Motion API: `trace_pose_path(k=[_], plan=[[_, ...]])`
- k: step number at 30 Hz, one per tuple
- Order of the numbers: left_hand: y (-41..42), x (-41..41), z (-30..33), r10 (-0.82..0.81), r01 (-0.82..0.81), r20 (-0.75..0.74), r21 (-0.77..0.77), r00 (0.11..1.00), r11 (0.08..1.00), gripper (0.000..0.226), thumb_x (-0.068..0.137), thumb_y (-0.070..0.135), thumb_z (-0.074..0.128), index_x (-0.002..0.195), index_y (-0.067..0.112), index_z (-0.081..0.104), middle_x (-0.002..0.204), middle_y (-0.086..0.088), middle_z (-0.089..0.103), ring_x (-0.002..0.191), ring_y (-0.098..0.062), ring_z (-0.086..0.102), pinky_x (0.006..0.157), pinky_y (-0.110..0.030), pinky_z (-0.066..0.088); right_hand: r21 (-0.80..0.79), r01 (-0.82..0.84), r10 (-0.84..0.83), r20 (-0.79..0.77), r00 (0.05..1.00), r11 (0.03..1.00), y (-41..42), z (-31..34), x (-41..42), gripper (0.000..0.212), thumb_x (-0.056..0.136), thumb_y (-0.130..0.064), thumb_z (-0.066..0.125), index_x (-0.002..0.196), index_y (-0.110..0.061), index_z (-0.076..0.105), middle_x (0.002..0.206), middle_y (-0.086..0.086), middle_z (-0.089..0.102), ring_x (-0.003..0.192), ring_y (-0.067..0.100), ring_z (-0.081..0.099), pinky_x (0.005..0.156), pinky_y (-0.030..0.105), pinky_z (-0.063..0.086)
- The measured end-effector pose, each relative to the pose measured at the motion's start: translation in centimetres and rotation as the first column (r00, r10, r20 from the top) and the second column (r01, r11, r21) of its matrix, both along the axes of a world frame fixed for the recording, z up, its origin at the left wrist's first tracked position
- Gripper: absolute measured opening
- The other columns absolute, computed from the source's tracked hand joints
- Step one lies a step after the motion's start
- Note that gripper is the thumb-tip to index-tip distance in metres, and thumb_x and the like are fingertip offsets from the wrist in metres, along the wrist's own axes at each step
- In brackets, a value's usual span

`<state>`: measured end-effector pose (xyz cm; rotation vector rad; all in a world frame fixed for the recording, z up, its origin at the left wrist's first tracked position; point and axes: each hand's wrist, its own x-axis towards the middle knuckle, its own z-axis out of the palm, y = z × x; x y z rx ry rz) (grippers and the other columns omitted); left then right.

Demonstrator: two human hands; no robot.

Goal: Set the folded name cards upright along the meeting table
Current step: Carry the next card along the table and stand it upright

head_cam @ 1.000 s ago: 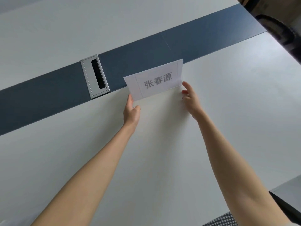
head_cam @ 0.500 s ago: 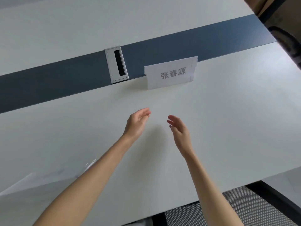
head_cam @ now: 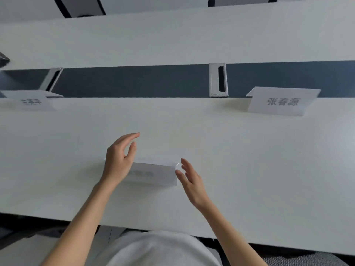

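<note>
Three folded name cards on white table (head_cam: 249, 169), all standing as tents. Nearest card (head_cam: 153, 172) sits between the hands, print blurred. Left hand (head_cam: 120, 160) overlaps its left end, fingers spread, not gripping. Right hand (head_cam: 190, 181) just beside its right end, fingers apart, contact unclear. Farther off: right card (head_cam: 281, 101) and left card (head_cam: 31, 100) against the dark centre strip (head_cam: 134, 82), cable port (head_cam: 218, 80) between.
</note>
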<state>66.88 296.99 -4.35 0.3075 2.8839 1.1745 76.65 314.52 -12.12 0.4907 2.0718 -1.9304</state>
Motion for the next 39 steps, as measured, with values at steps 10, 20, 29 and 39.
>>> trace_pose_path(k=[10, 20, 29, 39], plan=[[-9.5, -0.2, -5.8, 0.226, -0.236, 0.446, -0.035, 0.866, 0.971, 0.029, 0.092, 0.027, 0.047, 0.112, 0.008, 0.057, 0.100, -0.010, 0.062, 0.102, -0.028, 0.058, 0.082, -0.028, 0.035, 0.176, 0.161, -0.172, 0.048, 0.984, 0.971, -3.9, 0.2, -1.2, 0.040, 0.095, -0.036, 0.038, 0.131, -0.020, 0.045, 0.116, -0.002, 0.054, 0.115, 0.009, 0.046, 0.091, 0.022, 0.033], [-12.5, -4.5, -6.7, -0.153, 0.008, 0.543, 0.259, 0.826, 0.966, 0.011, 0.085, 0.031, 0.058, 0.091, 0.022, 0.060, 0.088, 0.001, 0.061, 0.090, -0.021, 0.056, 0.090, -0.039, 0.045, 0.158, 0.710, -0.711, -0.060, 0.700, 0.686, -11.2, 0.9, -0.5, 0.029, 0.092, -0.030, 0.046, 0.118, -0.026, 0.059, 0.116, -0.008, 0.058, 0.116, 0.015, 0.051, 0.103, 0.036, 0.040], [-12.1, -1.4, -5.6, -0.453, 0.455, 0.456, 0.112, 0.766, 0.883, 0.039, 0.089, 0.031, 0.053, 0.118, 0.006, 0.058, 0.115, -0.016, 0.065, 0.106, -0.030, 0.060, 0.095, -0.037, 0.045, 0.136, 0.899, -0.908, 0.029, 0.417, 0.417, -17.4, 1.5, 9.1, 0.031, 0.089, -0.034, 0.049, 0.116, -0.024, 0.061, 0.112, -0.005, 0.060, 0.119, 0.018, 0.052, 0.107, 0.040, 0.039], [-6.2, 11.3, -2.8, -0.862, 0.881, 0.394, 0.212, 0.320, 0.424, 0.035, 0.090, 0.027, 0.051, 0.119, 0.008, 0.058, 0.107, -0.008, 0.067, 0.097, -0.020, 0.063, 0.078, -0.018, 0.050, 0.093, 0.975, -0.978, 0.035, -0.206, -0.202, -25.1, 2.2, 25.7, 0.023, 0.092, -0.034, 0.041, 0.093, -0.038, 0.063, 0.109, 0.001, 0.062, 0.105, 0.023, 0.056, 0.100, 0.045, 0.045]])
